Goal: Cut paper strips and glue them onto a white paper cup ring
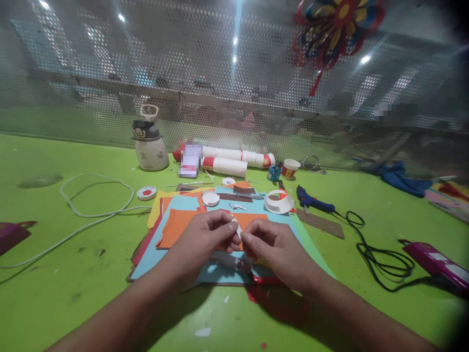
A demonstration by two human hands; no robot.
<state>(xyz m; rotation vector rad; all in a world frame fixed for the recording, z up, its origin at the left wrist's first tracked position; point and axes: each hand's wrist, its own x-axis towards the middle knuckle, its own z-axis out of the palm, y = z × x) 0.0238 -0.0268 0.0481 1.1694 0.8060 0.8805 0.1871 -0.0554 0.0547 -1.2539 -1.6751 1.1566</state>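
Observation:
My left hand [205, 234] and my right hand [273, 244] meet over a stack of coloured paper sheets [176, 225] on the green table [73, 274]. Both pinch a small white paper piece [237, 228] between thumb and fingertips. Under my hands lie red-handled scissors [264, 283] on the blue sheet. A cut white paper cup ring [278, 201] and a small white disc [210, 198] sit on the sheets just beyond.
A blue glue gun [311, 200] with a black cable [381, 259] lies right. Stacked paper cups [234, 161], a jug [149, 144] and a white cable [95, 205] sit behind and left. A magenta case [439, 264] is far right. A mesh wall bears a paper flower [337, 24].

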